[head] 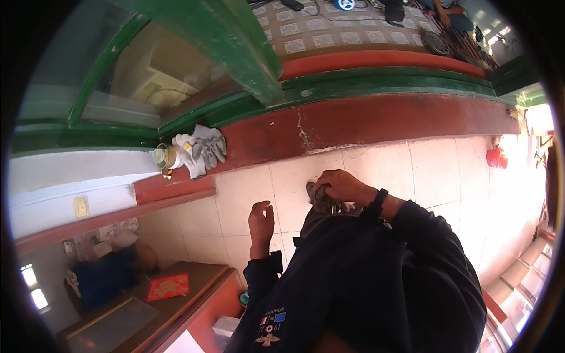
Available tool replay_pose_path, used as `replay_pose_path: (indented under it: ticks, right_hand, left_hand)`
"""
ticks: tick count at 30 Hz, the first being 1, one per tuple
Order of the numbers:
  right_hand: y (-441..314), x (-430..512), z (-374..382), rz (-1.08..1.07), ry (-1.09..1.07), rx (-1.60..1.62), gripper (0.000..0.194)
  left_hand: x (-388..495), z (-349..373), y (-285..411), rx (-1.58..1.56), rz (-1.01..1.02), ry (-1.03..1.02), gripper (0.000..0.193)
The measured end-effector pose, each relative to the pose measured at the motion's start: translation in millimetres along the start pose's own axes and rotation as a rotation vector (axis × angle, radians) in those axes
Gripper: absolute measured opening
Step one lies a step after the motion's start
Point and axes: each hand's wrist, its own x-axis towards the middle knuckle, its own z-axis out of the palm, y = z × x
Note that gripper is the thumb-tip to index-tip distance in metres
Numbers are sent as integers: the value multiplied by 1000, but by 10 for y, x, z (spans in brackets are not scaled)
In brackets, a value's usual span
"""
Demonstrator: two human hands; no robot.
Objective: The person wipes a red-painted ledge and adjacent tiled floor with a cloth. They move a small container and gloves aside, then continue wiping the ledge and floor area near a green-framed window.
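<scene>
My left hand point(261, 225) hangs over the pale tiled floor point(247, 176), thumb and fingers apart, with nothing in it. My right hand point(342, 185) is in front of my dark jacket point(362, 273), its fingers curled downward. Beneath those fingers is a dark brownish shape, partly covered; whether I grip it or it is only my footwear I cannot tell. A dark band circles my right wrist. Pale grey work gloves point(212, 148) lie on the red-painted sill point(375, 119), beyond my left hand, beside a small clear container point(163, 155).
A green window frame point(265, 92) rises from the sill. Behind it a patterned surface point(318, 42) holds cables, a blue-and-white round item point(344, 4) and a seated person point(446, 15). A red bucket point(497, 157) stands right; a brown-topped cabinet point(198, 269) bears red paper point(168, 287).
</scene>
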Motion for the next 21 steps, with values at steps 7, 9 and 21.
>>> replay_pose_path:
  ticks: [7,9,21]
  right_hand:
    - [223,-1043,-765,-25,385,114,39]
    - [262,-1211,-987,-50,486,216,35]
    - [1473,-2148,-2540,322,1332,-287,50]
  left_hand:
    - [215,768,960,35,178,-164,15]
    - [210,1015,1190,55,233,-214,16]
    - [174,1562,1494,109,221,-359,15]
